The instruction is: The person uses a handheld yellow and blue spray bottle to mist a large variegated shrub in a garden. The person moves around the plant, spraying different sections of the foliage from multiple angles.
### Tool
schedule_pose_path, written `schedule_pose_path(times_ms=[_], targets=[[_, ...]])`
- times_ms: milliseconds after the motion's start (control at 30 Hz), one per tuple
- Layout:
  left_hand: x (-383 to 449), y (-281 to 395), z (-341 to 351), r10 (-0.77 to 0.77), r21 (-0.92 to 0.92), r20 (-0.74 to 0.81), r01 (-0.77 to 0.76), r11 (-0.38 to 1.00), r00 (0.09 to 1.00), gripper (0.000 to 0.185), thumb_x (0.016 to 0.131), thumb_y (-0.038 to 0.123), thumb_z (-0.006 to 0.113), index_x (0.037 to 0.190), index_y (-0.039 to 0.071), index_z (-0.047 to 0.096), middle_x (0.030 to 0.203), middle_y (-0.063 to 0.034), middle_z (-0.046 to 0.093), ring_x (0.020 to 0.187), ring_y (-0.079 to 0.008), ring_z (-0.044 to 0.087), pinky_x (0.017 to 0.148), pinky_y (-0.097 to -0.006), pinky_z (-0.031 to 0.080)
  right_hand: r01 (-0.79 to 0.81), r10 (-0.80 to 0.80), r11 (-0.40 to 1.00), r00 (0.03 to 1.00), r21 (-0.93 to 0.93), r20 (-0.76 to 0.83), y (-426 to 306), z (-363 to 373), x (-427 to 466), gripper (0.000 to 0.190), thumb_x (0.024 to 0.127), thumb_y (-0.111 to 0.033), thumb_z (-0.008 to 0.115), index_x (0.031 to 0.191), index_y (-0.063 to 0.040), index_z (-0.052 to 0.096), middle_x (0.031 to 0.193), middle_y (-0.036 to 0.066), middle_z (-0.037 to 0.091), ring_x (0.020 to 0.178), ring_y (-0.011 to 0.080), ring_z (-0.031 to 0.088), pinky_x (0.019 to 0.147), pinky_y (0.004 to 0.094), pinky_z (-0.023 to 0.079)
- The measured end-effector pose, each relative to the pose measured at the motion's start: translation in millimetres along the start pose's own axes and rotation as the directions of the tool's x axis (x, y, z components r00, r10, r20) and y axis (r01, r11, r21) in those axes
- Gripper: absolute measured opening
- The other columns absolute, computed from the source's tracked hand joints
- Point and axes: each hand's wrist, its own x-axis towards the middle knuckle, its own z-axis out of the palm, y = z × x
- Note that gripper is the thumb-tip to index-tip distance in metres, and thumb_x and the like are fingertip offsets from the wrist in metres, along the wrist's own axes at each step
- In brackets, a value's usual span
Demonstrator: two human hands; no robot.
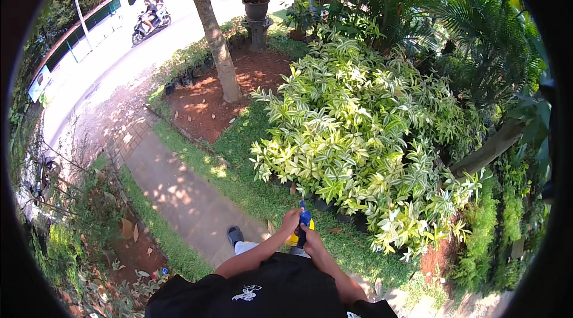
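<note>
A pump sprayer with a blue head (305,217) and a yellow tank (293,240) is in front of my body. My left hand (291,220) is against the left side of the blue head. On the other side, my right hand (312,239) grips the sprayer's black handle (301,238), its thumb up near the head. The blue nozzle points away from me, towards a bed of potted plants with green and cream variegated leaves (349,139). My hands and forearms hide part of the tank.
A paved path (188,192) runs beside a grass strip (241,188). Beyond are a tree trunk (221,58) in red soil and a potted bromeliad (257,9) on a pedestal. Two people ride a motorbike (150,29) on the road. A leaning trunk (488,150) stands right.
</note>
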Motion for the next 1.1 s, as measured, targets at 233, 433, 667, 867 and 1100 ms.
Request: schedule_pose_path(times_ms=[233, 433, 667, 867, 1100], targets=[[-19.2, 15.2, -0.6, -0.007, -0.269, -0.008, 0.005, 0.963, 1.0, 0.028, 0.088, 0.026, 0.05, 0.09, 0.002, 0.063, 0.075, -0.0039, 0.06, 0.067, -0.0112, 0.055, 0.062, -0.0256, 0.043, 0.009, -0.01, 0.996, 1.0, -0.09, -0.006, -4.7, 5.0, -3.3, 0.014, 0.085, -0.014, 0.056, 0.09, -0.001, 0.059, 0.08, 0.005, 0.06, 0.07, 0.0149, 0.057, 0.068, 0.0274, 0.047], [-14.9, 25.6, -7.1, -0.028, -0.258, -0.131, -0.007, 0.966, 0.991, 0.028, 0.087, 0.028, 0.051, 0.084, 0.002, 0.063, 0.069, -0.0027, 0.058, 0.059, -0.011, 0.052, 0.056, -0.0271, 0.042, 0.008, 0.001, 0.987, 0.998, -0.159, 0.056, -9.4, 15.2, 2.8, 0.016, 0.086, -0.017, 0.054, 0.089, -0.001, 0.059, 0.078, 0.005, 0.06, 0.069, 0.0137, 0.056, 0.066, 0.0268, 0.045], [0.6, 23.3, -9.7, -0.011, -0.082, -0.114, 0.002, 0.997, 0.993, 0.029, 0.086, 0.03, 0.053, 0.078, 0.004, 0.061, 0.062, -0.0018, 0.054, 0.051, -0.0091, 0.047, 0.047, -0.0251, 0.037, 0.029, -0.024, 0.998, 0.994, -0.048, 0.102, -11.1, 17.8, 2.5, 0.018, 0.089, -0.019, 0.051, 0.087, -0.003, 0.058, 0.074, 0.004, 0.06, 0.066, 0.0136, 0.055, 0.064, 0.0265, 0.043], [19.2, 15.9, 7.1, -0.057, -0.103, 0.038, 0.06, 0.993, 0.998, 0.029, 0.086, 0.029, 0.053, 0.082, 0.001, 0.062, 0.066, -0.003, 0.057, 0.056, -0.0105, 0.05, 0.051, -0.0269, 0.039, 0.038, -0.038, 0.999, 0.998, 0.004, -0.053, -11.5, 10.0, 10.3, 0.016, 0.088, -0.018, 0.052, 0.089, -0.004, 0.058, 0.078, 0.004, 0.06, 0.068, 0.0137, 0.056, 0.065, 0.0265, 0.044], [13.6, 26.8, 18.8, -0.043, -0.132, 0.153, 0.063, 0.989, 0.987, 0.029, 0.088, 0.028, 0.052, 0.095, 0.002, 0.064, 0.085, -0.0043, 0.063, 0.076, -0.0111, 0.057, 0.07, -0.0249, 0.043, 0.053, -0.056, 0.998, 0.987, -0.028, -0.149, -22.3, 4.5, 6.5, 0.015, 0.085, -0.016, 0.055, 0.087, -0.002, 0.06, 0.078, 0.006, 0.061, 0.069, 0.0142, 0.057, 0.066, 0.0267, 0.045]])
